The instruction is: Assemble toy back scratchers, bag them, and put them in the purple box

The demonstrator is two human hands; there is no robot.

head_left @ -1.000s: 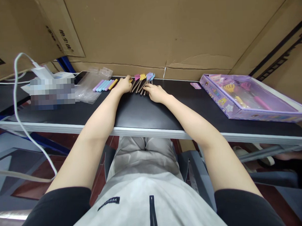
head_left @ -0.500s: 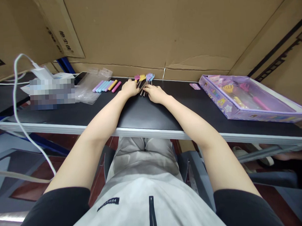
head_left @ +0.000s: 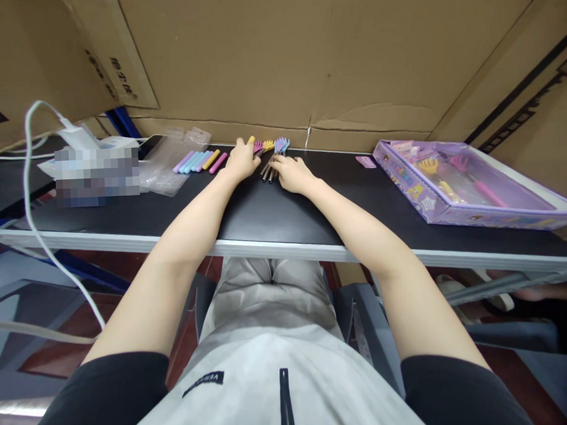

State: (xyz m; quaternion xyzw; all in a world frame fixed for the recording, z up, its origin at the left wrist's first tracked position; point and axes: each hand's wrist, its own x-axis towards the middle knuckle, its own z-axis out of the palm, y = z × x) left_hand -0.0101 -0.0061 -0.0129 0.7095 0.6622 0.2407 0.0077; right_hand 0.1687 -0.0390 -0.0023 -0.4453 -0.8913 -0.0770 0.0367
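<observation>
Several small back scratchers with pink, yellow, purple and blue claw heads point(head_left: 280, 145) lie bunched at the back of the black table, their thin dark rods point(head_left: 265, 172) pointing toward me. My left hand point(head_left: 240, 162) is closed around a yellow handle point(head_left: 251, 140), whose end sticks up past the fingers. It is just left of the bunch and hides part of the pink head. My right hand point(head_left: 291, 172) rests on the bunch from the right, fingers closed over the rods. Left of my left hand lie loose pastel handles point(head_left: 195, 162) in a row, with a pink handle point(head_left: 218, 163) nearest.
A purple display box point(head_left: 419, 200) with a yellow and a pink back scratcher inside stands at the right. Near it lies a small pink card point(head_left: 366, 162). Clear plastic bags point(head_left: 166, 167), a white charger point(head_left: 76, 135) and its cable occupy the left. Cardboard walls point(head_left: 277, 62) enclose the table.
My left hand has shifted slightly left and turned upward, so the yellow handle in it now points up. My right hand stays on the rods, almost still.
</observation>
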